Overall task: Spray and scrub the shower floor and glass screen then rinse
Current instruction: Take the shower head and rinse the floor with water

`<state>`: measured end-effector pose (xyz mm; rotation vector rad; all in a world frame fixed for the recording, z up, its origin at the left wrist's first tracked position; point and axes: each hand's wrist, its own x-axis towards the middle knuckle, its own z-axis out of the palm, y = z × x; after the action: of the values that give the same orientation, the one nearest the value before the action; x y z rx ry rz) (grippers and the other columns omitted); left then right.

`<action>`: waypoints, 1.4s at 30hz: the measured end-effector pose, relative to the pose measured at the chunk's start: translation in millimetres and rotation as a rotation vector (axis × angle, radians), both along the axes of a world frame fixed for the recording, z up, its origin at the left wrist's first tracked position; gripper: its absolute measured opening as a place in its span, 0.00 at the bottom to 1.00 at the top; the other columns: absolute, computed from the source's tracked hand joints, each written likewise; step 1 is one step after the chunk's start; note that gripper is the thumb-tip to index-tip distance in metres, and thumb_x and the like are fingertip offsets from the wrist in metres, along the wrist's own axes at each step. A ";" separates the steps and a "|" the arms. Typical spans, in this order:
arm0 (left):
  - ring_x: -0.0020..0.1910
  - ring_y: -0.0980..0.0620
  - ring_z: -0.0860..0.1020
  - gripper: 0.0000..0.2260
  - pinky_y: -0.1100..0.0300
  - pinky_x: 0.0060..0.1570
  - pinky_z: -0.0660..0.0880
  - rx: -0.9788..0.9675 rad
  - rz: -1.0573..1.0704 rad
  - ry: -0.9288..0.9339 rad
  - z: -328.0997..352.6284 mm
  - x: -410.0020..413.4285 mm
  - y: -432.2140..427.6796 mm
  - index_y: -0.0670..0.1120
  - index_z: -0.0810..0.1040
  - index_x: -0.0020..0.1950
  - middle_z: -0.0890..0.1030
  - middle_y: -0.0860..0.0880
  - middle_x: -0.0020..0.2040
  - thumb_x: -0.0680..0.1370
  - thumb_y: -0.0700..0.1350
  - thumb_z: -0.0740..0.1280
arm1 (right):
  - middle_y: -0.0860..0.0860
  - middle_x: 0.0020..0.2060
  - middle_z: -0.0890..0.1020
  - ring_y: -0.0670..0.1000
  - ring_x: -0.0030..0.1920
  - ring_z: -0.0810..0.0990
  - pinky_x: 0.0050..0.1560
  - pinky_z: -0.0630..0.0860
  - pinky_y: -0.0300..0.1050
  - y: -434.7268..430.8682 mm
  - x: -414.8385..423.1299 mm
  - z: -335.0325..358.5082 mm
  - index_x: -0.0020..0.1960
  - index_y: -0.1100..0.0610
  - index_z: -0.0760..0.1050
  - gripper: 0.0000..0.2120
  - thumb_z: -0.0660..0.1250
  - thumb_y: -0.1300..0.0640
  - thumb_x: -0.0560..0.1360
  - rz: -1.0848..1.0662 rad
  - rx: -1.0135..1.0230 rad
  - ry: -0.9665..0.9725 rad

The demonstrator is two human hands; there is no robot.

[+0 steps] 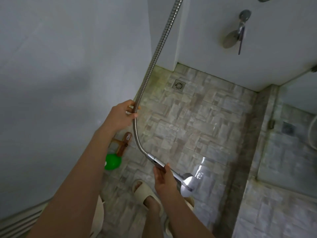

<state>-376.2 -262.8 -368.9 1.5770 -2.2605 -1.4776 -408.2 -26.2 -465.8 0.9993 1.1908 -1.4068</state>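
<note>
Hose (154,57): ribbed metal, bright, shiny. Shower head (187,185): polished chrome, mirror-glossy. Floor tiles (197,117): stone-look, mottled, wet sheen. Drain grate (179,85): dull metal. Wall (51,66): smooth, matt. Green object (112,162): glossy plastic. Slipper (144,188): matt, rubbery.

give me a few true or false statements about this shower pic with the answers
1. The left hand grips the metal hose. True.
2. The right hand holds nothing. False: it holds the handle of the shower head.
3. Water is running out of the shower head onto the floor tiles. True.
4. The green object covers the floor drain. False: the drain is uncovered near the far wall, and the green object lies apart from it by the left wall.
5. The person is barefoot. False: a pale slipper is on the foot.
</note>
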 end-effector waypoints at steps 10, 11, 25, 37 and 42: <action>0.50 0.46 0.82 0.08 0.49 0.49 0.83 -0.045 0.010 -0.004 17.5 40.6 -65.9 0.52 0.80 0.53 0.83 0.46 0.51 0.77 0.40 0.69 | 0.48 0.30 0.85 0.51 0.45 0.82 0.44 0.83 0.44 -70.4 34.6 -0.1 0.41 0.56 0.82 0.12 0.72 0.47 0.72 -0.002 -0.075 0.031; 0.50 0.46 0.82 0.08 0.49 0.49 0.83 -0.049 0.007 -0.001 17.7 41.9 -69.8 0.53 0.80 0.53 0.83 0.47 0.51 0.78 0.41 0.69 | 0.44 0.34 0.85 0.49 0.51 0.81 0.54 0.80 0.45 -75.7 36.4 -2.6 0.38 0.51 0.85 0.16 0.74 0.38 0.65 0.065 -0.150 0.055; 0.50 0.51 0.83 0.09 0.48 0.57 0.79 -0.079 0.018 0.018 4.0 53.6 -112.4 0.56 0.79 0.53 0.84 0.52 0.50 0.77 0.43 0.69 | 0.61 0.28 0.82 0.59 0.38 0.81 0.59 0.76 0.57 -136.6 36.0 -10.1 0.44 0.67 0.73 0.06 0.61 0.66 0.79 -0.229 -0.102 -0.203; 0.50 0.51 0.83 0.08 0.50 0.60 0.77 -0.113 0.039 -0.013 9.8 55.9 -118.5 0.57 0.79 0.53 0.84 0.52 0.51 0.77 0.44 0.70 | 0.59 0.28 0.83 0.55 0.27 0.83 0.30 0.80 0.52 -153.1 19.2 -10.9 0.43 0.66 0.73 0.07 0.62 0.65 0.79 -0.193 -0.137 -0.168; 0.50 0.51 0.83 0.08 0.53 0.59 0.75 -0.127 0.037 -0.036 12.8 59.9 -118.8 0.58 0.79 0.53 0.84 0.53 0.52 0.78 0.46 0.69 | 0.60 0.29 0.83 0.56 0.28 0.83 0.31 0.81 0.51 -155.8 11.2 -15.3 0.43 0.66 0.73 0.07 0.62 0.64 0.79 -0.151 -0.160 -0.146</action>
<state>-316.3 -381.7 -356.1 1.6117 -2.2801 -1.2799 -397.0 -182.1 -481.2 1.0766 0.8977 -1.4938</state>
